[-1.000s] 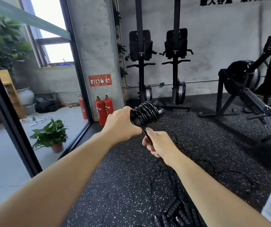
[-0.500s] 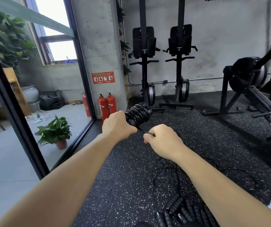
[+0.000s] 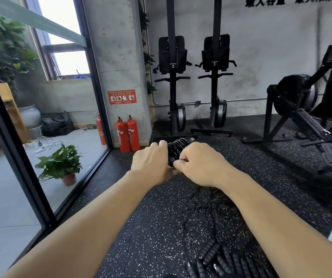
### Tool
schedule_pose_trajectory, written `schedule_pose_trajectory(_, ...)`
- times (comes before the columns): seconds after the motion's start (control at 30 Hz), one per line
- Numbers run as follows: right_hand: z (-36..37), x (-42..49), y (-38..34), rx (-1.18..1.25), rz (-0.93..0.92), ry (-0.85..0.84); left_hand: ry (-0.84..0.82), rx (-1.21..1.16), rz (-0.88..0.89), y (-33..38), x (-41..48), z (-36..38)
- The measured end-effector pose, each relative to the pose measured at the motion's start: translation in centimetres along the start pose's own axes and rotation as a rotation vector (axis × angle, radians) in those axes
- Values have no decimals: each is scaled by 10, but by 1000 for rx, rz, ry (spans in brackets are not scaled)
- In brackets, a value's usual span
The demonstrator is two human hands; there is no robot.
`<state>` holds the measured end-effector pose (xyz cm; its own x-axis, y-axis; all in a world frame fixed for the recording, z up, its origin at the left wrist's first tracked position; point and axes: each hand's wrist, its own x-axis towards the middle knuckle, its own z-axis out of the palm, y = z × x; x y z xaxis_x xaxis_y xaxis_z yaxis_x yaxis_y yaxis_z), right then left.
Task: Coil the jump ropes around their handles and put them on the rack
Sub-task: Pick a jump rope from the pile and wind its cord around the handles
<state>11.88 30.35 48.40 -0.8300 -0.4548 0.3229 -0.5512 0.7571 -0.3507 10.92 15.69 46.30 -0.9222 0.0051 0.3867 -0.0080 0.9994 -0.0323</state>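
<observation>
1. Green potted plant [image 3: 60, 163]: at 9 o'clock of the hands, behind glass.
2. Left hand [image 3: 151, 163]: fingers curled round the black jump rope coiled on its handles [image 3: 178, 147].
3. Coil is held in the air between the hands, far end pointing to 1 o'clock.
4. Right hand [image 3: 201, 165]: pinches a thin strand against the coil.
5. Loose black ropes [image 3: 211, 209] and ribbed black handles [image 3: 221, 259]: at 6 o'clock of the right hand, on the speckled black rubber floor [image 3: 141, 227].

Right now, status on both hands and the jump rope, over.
Left hand grips the coiled handles. Right hand pinches the rope against the coil. Loose ropes tangled on the floor below, clear of the hands.
</observation>
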Motion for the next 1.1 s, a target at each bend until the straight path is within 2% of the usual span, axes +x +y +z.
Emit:
schedule_pose_trajectory(0.13, -13, 2, 2, -147, -98, -38, 16, 20, 148, 3, -9, 7)
schedule_pose_trajectory(0.33, -16, 2, 3, -306, -170, -114, -108, -97, 208, -3, -20, 7)
schedule_pose_trajectory(0.43, -17, 1, -3, -488, -241, -47, -149, -167, 180, -4, -21, 1)
schedule_pose_trajectory(0.6, -25, 5, -17, -768, -429, 144, -196, -50, 172, -3, -25, -12)
schedule_pose_trajectory(0.67, -31, 10, -17, -803, -430, 183, -197, -29, 236, -6, -27, -15)
schedule_pose_trajectory(0.77, -41, 19, -19, -828, -487, 374, -152, -73, 327, -10, -32, -18)
schedule_pose_trajectory(0.97, -47, 32, -15, -833, -488, 397, -68, -199, 433, -16, -40, -19)
schedule_pose_trajectory(1.1, -45, 39, -6, -736, -463, 292, -44, -189, 501, -18, -48, -20)
